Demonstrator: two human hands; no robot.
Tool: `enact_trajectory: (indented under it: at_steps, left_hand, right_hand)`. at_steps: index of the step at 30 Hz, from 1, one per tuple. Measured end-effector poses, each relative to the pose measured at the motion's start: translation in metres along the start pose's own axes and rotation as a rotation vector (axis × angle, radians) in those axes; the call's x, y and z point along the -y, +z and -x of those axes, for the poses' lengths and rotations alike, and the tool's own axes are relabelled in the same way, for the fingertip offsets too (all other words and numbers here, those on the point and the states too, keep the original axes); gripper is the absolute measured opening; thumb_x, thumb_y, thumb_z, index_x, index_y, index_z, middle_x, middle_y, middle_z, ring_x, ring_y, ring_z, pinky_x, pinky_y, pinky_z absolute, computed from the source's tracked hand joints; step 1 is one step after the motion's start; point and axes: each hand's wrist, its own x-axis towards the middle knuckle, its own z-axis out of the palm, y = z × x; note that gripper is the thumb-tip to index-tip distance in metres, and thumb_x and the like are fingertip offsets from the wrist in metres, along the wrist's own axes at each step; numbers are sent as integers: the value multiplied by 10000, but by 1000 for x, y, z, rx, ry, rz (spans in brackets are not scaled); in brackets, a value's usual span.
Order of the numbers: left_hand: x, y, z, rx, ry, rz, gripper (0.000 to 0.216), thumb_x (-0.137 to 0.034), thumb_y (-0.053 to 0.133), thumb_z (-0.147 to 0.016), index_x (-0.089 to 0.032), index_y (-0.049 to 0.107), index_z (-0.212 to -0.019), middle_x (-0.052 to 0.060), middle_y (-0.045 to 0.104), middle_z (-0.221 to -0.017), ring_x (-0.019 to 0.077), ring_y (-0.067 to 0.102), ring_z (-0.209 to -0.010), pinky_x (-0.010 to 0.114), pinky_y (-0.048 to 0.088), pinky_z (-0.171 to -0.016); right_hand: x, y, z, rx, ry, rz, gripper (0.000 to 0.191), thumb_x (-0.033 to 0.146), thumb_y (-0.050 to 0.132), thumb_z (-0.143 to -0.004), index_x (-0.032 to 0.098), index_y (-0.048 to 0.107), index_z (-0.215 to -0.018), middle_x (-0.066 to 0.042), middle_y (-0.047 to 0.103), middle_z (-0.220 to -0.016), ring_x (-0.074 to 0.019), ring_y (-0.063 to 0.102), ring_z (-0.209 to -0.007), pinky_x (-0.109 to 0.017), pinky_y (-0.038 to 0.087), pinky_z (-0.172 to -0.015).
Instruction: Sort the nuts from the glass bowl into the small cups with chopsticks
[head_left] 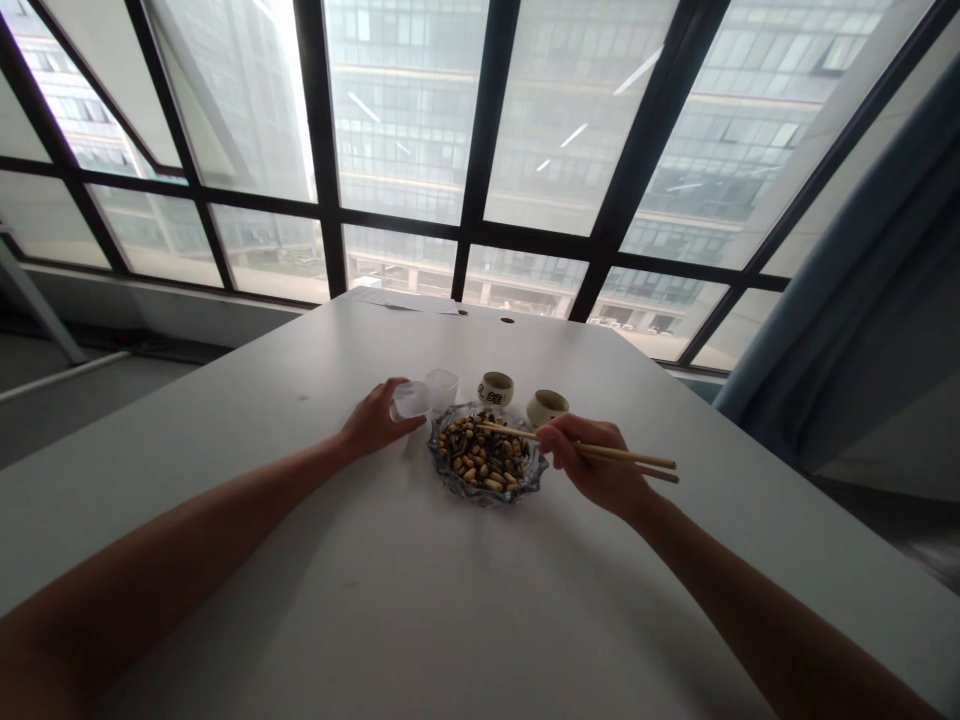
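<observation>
A pair of wooden chopsticks [626,456] is gripped in my right hand [592,462], their tips among the nuts and dark seeds [480,455]. These fill a scalloped clear glass bowl [487,497] on the table. To the left of the bowl, my left hand [379,418] is closed around a small clear plastic cup [410,400], which is tilted. Just beyond it stands a second clear cup [442,386]. Behind the bowl are two cream ceramic cups, one with dark characters [496,390] and another [547,404] close to my right hand.
The white table [420,600] runs forward to large black-framed windows [469,200]. Papers [405,301] lie at its far edge, near two round dark spots on the tabletop. A blue curtain [862,270] hangs on the right.
</observation>
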Motion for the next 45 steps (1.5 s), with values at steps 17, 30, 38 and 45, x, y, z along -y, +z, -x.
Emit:
enact_trajectory:
  at_steps: [17, 30, 38, 45]
  left_hand:
    - [-2, -1, 0, 1, -2, -6, 623, -535, 725, -745, -214, 517, -1236, 124, 670, -1151, 293, 656, -1038, 434, 556, -850]
    - [-1, 0, 0, 4, 5, 0, 634, -541, 725, -747, -204, 519, -1242, 134, 664, -1166, 294, 659, -1040, 437, 563, -847]
    - [-2, -1, 0, 4, 2, 7, 612, -522, 728, -745, -220, 520, -1235, 119, 668, -1157, 286, 654, -1042, 434, 560, -855]
    - [-1, 0, 0, 8, 0, 9, 627, -533, 725, -744, -205, 519, -1237, 130, 664, -1158, 296, 653, -1044, 441, 559, -860]
  right_hand:
    - [-6, 8, 6, 108, -135, 88, 375, 476, 559, -959, 200, 685, -737, -31, 682, -605, -124, 583, -486, -239, 426, -495]
    - [-12, 13, 7, 146, -297, 80, 348, 476, 547, -973, 197, 692, -825, -52, 710, -686, -144, 633, -559, -249, 463, -553]
    - [-8, 10, 7, 157, -258, 3, 351, 463, 537, -977, 206, 692, -794, -44, 710, -654, -139, 630, -535, -246, 473, -530]
    - [-21, 14, 5, -30, 125, -293, 439, 582, 573, -918, 203, 664, -717, -45, 706, -591, -169, 649, -484, -293, 537, -477]
